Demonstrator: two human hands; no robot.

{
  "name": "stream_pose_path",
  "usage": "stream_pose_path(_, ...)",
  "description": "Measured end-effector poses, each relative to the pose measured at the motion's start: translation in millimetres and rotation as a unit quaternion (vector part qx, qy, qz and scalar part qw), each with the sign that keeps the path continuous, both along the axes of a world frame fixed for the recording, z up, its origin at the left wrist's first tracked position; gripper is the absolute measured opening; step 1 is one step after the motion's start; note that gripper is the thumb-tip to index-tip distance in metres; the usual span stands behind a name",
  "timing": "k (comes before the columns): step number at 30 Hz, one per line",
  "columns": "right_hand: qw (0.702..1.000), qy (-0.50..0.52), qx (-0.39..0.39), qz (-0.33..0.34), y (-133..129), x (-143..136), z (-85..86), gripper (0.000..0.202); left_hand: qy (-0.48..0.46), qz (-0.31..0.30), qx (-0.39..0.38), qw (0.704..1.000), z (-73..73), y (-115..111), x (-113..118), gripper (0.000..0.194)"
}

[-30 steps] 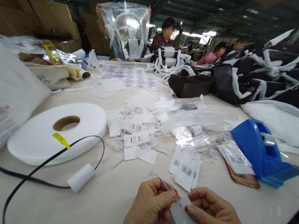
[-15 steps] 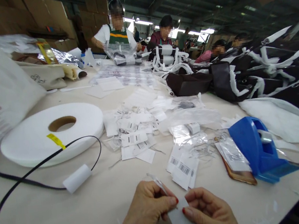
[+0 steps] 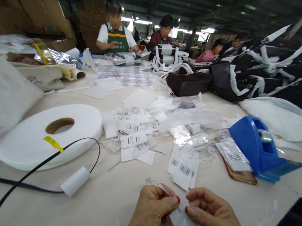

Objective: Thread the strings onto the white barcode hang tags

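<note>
Near the front edge of the view, a white barcode tag [image 3: 188, 224] is held between both hands. My left hand [image 3: 152, 214] pinches its top end, with a thin clear strip or string sticking up behind the thumb. My right hand [image 3: 212, 212] grips the tag's right side between thumb and fingers. Just beyond them lies a small stack of barcode tags [image 3: 184, 167] with strings on it. Farther back is a loose heap of white printed tags [image 3: 136, 138].
At left lies a large white roll [image 3: 86, 138], with a black strap [image 3: 29, 178] across it. A blue tape dispenser [image 3: 256, 150] stands at right beside a phone-like brown case [image 3: 237, 177]. Dark bags [image 3: 226, 80] are piled at back right. Co-workers [image 3: 117, 34] stand across the table.
Both hands keep hold of the tag with hardly any movement. The view shifts slightly. Across the table, a co-worker's hands have lowered the clear-wrapped item onto the table.
</note>
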State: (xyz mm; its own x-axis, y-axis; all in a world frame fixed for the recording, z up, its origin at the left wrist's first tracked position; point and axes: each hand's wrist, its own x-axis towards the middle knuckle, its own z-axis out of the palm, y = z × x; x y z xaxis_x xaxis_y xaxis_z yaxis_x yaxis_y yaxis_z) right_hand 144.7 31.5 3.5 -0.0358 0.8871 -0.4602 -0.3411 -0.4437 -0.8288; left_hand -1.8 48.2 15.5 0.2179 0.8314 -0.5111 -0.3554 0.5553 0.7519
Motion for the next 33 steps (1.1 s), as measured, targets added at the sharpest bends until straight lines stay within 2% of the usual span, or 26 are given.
stream_pose_path(5,1.000,-0.007,0.004,0.001,1.3,-0.3,0.8,0.032,-0.007,-0.015,-0.001,1.000,-0.8,0.3,-0.3,0.015)
stream_pose_path(10,1.000,0.001,0.004,0.020,0.4,0.2,-2.8,0.033,-0.045,0.003,-0.016,0.999,-2.4,-2.7,-0.3,0.013)
stream_pose_path(13,0.999,0.023,-0.008,0.033,0.0,1.1,-1.7,0.034,-0.033,-0.002,-0.008,0.999,-4.2,-3.1,-0.4,0.015)
stream_pose_path(20,0.987,0.092,-0.029,0.128,-1.0,11.3,2.6,0.045,-0.015,0.023,-0.007,1.000,-2.5,1.6,-1.9,0.019)
stream_pose_path(22,0.984,0.093,-0.047,0.145,-1.8,14.2,0.7,0.042,-0.012,0.028,-0.010,0.999,-2.1,2.6,-2.5,0.018)
stream_pose_path(27,0.986,0.048,-0.067,0.142,-2.5,15.4,-4.1,0.026,0.000,0.024,-0.004,1.000,-4.4,1.4,-2.0,0.017)
stream_pose_path(33,0.990,0.028,-0.079,0.118,-0.6,12.7,-4.0,0.025,-0.011,0.014,0.008,1.000,-8.5,-0.6,-0.9,0.015)
